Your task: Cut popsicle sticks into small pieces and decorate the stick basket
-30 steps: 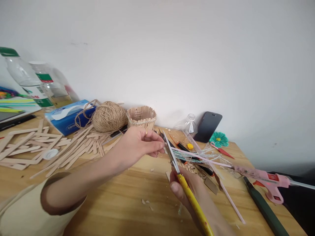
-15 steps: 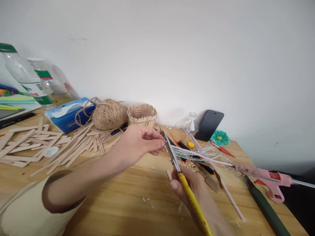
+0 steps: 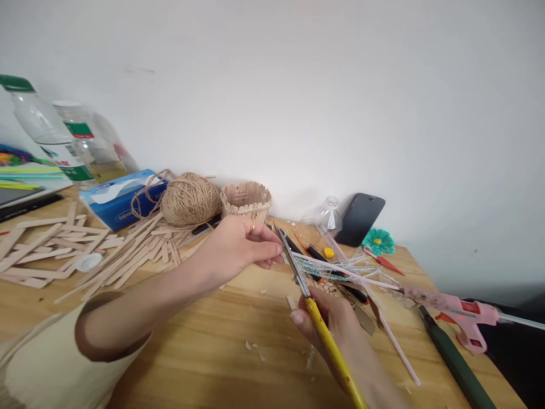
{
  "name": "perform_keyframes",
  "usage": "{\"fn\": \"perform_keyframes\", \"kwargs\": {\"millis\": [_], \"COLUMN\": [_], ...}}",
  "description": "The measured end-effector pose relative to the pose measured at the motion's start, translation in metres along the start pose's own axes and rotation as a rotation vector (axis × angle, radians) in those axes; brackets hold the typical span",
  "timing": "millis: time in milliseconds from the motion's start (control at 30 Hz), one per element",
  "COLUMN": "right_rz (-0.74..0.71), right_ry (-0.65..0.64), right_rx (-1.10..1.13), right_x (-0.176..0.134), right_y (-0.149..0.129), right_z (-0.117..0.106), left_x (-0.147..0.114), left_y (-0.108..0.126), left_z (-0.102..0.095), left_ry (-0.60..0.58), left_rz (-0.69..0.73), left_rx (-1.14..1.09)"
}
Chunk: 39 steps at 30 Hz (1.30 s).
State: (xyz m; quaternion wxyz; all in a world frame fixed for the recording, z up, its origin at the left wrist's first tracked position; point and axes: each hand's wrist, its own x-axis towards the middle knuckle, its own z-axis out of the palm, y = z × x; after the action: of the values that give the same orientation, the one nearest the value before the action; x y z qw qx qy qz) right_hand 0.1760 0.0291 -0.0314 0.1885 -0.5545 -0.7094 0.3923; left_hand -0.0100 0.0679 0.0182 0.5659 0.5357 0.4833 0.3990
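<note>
My left hand (image 3: 251,244) is closed in a pinch, thumb against fingers; what it holds, if anything, is too small to make out. Just right of those fingertips rise the metal blades of yellow-handled scissors (image 3: 327,341), nearly together and pointing up and left. The fingers of my right hand (image 3: 336,324) are wrapped round the scissors, partly hidden behind the handle. Behind the blades lie strands of pale teal beads (image 3: 327,271), crossed by a thin pink strip (image 3: 349,274). A small stick-walled basket (image 3: 249,199) with a beaded rim stands beyond my left hand.
Left lie many wooden craft sticks (image 3: 140,255), a twine ball (image 3: 191,199), a blue tissue pack (image 3: 121,201) and bottles (image 3: 59,142). On the right are a pink glue gun (image 3: 464,312), a dark green tool (image 3: 455,355), a phone (image 3: 361,218) and a teal flower (image 3: 378,241).
Both hands and the scissors have shifted very slightly left. The view has turned a little, so the table things sit slightly differently. Both grips look the same.
</note>
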Motion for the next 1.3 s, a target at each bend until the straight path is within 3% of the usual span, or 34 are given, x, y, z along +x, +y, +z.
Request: {"fn": "perform_keyframes", "kwargs": {"millis": [267, 467, 567, 700, 1033, 1133, 1300], "right_rz": [-0.020, -0.011, -0.016, -0.116, -0.158, -0.158, -0.214], "right_ry": [0.057, 0.149, 0.096, -0.029, 0.040, 0.116, 0.301], "right_rx": [0.044, 0.460, 0.678, 0.927, 0.992, 0.890, 0.621], "right_x": [-0.001, 0.003, 0.004, 0.000, -0.005, -0.007, -0.011], "right_y": [0.003, 0.005, 0.000, -0.004, -0.004, -0.009, -0.017], "right_z": [0.002, 0.003, 0.002, 0.003, 0.003, 0.002, -0.002], "left_x": [0.000, -0.007, -0.013, -0.022, -0.025, -0.025, -0.025], "left_y": [-0.002, 0.001, 0.000, -0.005, -0.014, -0.013, -0.010], "left_z": [-0.003, -0.002, 0.004, 0.013, 0.021, 0.020, 0.020], "left_ry": [-0.036, -0.082, -0.129, -0.158, -0.178, -0.171, -0.137], "left_rz": [0.015, 0.005, 0.024, 0.176, 0.675, 0.622, 0.264], "left_rx": [0.017, -0.004, 0.038, 0.189, 0.579, 0.571, 0.450]}}
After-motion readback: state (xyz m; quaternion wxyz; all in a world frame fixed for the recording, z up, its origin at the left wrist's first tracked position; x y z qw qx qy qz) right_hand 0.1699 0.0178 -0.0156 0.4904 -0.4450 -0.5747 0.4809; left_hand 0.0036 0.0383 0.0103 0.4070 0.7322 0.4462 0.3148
